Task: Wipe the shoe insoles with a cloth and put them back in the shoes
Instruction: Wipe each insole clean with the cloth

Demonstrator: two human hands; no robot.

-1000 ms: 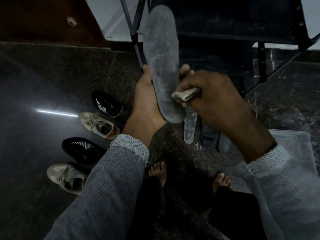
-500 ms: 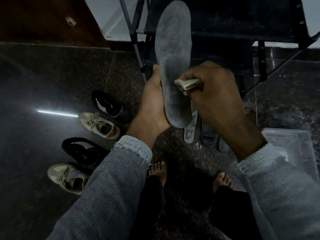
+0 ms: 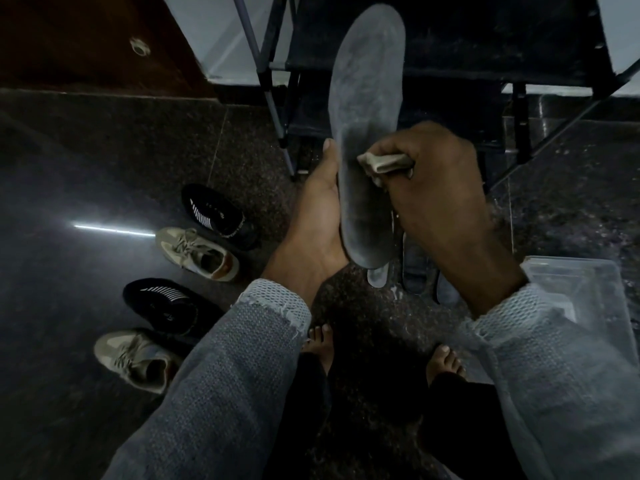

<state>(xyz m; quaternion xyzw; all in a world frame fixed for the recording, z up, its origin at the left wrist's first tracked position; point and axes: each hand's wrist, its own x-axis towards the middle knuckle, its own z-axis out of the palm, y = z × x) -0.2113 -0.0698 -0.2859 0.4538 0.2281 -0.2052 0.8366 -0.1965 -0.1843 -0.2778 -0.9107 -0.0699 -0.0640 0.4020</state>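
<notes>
Left hand [image 3: 317,216] grips the grey insole [image 3: 369,133] by its heel, raised above the floor; right hand [image 3: 440,188] pinches the cloth [image 3: 382,162] against it. Light, flexible: support near mid-length.

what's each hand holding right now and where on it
Left hand grips the grey insole along its lower, heel-end edge. Right hand pinches a folded cloth, pressing it against the insole's middle.

Right hand [image 3: 440,188] presses cloth [image 3: 382,162] on left-held insole [image 3: 369,109].
</notes>
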